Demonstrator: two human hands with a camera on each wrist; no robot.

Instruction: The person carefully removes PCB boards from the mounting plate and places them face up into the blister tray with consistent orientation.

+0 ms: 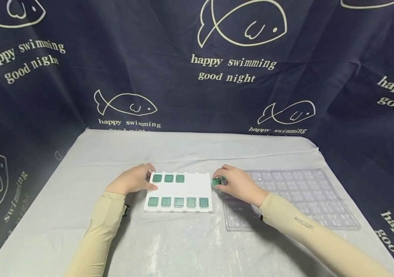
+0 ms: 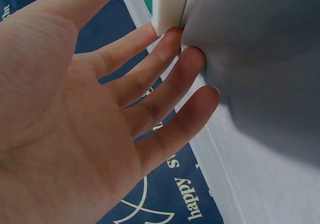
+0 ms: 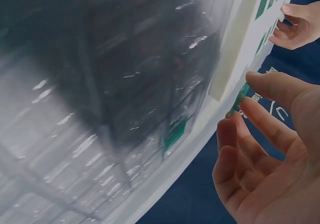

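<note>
My left hand (image 1: 132, 180) grips the left end of a white tray (image 1: 197, 188), thumb on its top and fingertips against its edge. Two rows of small green square chips (image 1: 178, 202) lie in that tray: three at the left of the far row, several along the near row. Just off the tray's right end, my right hand (image 1: 235, 182) pinches another green chip (image 1: 216, 182) between thumb and fingers. Seen from the right wrist, this chip (image 3: 240, 99) is held nearly edge-on, beside the white tray's side (image 3: 235, 49).
A clear plastic tray (image 1: 307, 192) with many compartments lies on the right, partly under my right forearm. A green patch (image 3: 175, 133) shows in one of its far cells in the right wrist view. White cloth (image 1: 183, 246) covers the table; a dark blue fish-print curtain (image 1: 183, 84) surrounds it.
</note>
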